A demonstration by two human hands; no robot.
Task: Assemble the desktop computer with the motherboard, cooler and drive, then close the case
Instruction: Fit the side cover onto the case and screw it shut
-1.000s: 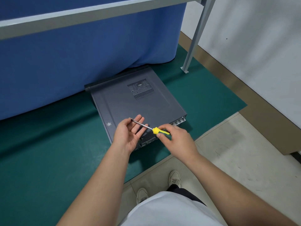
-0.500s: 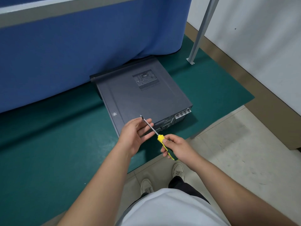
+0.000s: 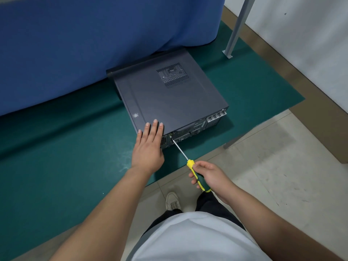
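Green matting (image 3: 56,176) covers the floor on the left and far side, with pale tiles (image 3: 273,176) nearer and to the right. Behind the mat hangs a blue cloth (image 3: 94,44), and a grey metal leg (image 3: 236,29) stands at the far right beside a white wall (image 3: 310,34).

On the mat lies a dark grey computer case (image 3: 169,102), flat on its side with its cover closed and a patch of vent holes (image 3: 173,75) showing on top. Its far end touches the blue cloth; its near end, the back panel with ports and slots (image 3: 190,131), faces the person.

The left hand (image 3: 148,146) lies flat on the near left corner of the case, fingers straight and together, palm down — holding nothing.

The right hand (image 3: 209,175) is curled round the yellow and green handle of a screwdriver (image 3: 190,164). The thin metal shaft slants up and away to the left, and its tip meets the back panel just right of the left hand, at the top edge. Whether a screw sits under the tip is too small to tell.

At the bottom, a white shirt (image 3: 197,240), dark trousers (image 3: 212,206) and one pale shoe (image 3: 172,201) on the tiles are visible.
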